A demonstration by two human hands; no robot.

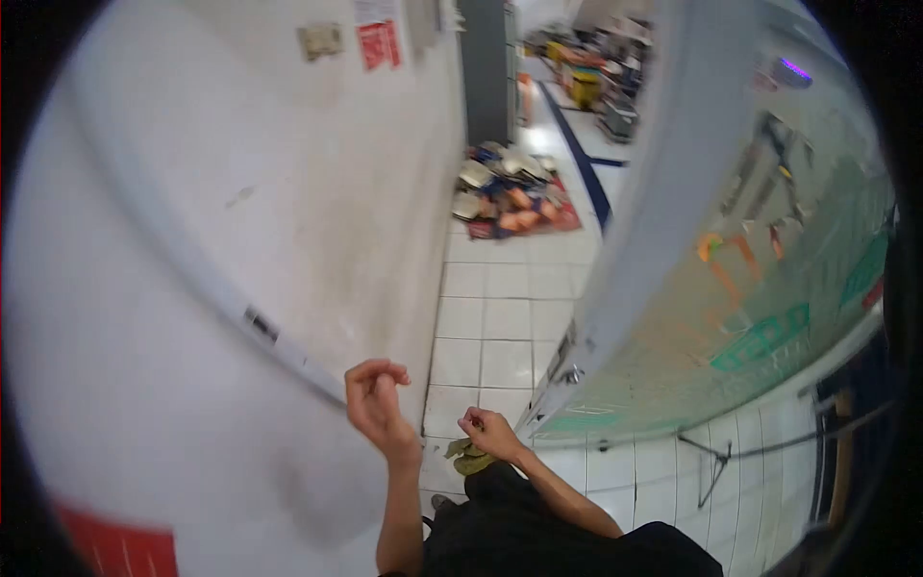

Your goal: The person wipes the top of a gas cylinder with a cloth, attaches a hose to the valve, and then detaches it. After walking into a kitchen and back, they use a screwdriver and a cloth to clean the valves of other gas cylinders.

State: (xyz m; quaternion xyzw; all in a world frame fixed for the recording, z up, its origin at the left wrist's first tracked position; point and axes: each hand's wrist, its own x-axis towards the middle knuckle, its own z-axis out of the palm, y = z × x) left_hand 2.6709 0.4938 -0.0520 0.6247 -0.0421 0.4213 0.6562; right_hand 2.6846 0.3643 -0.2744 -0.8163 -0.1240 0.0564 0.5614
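Note:
My left hand [378, 404] is raised beside the white wall, near the door frame. Its fingers are loosely curled, with a gap by the thumb and nothing visible in it. Lower and to the right, my right hand [492, 433] is closed in front of my dark clothing. A crumpled olive-green cloth [471, 459] hangs just under that hand and seems gripped in it; the grip itself is mostly hidden. Close to my right hand is the edge of an open door [601, 298], which carries a metal lock [573, 374] and a glass panel with tape and markings.
Past the doorway, a pile of pale and orange items [519, 197] lies on the white tiled floor [481, 317], beside a grey cabinet [487, 77]. Further back is a cluster of yellow and dark equipment [585, 85]. A thin metal stand [713, 462] shows at right.

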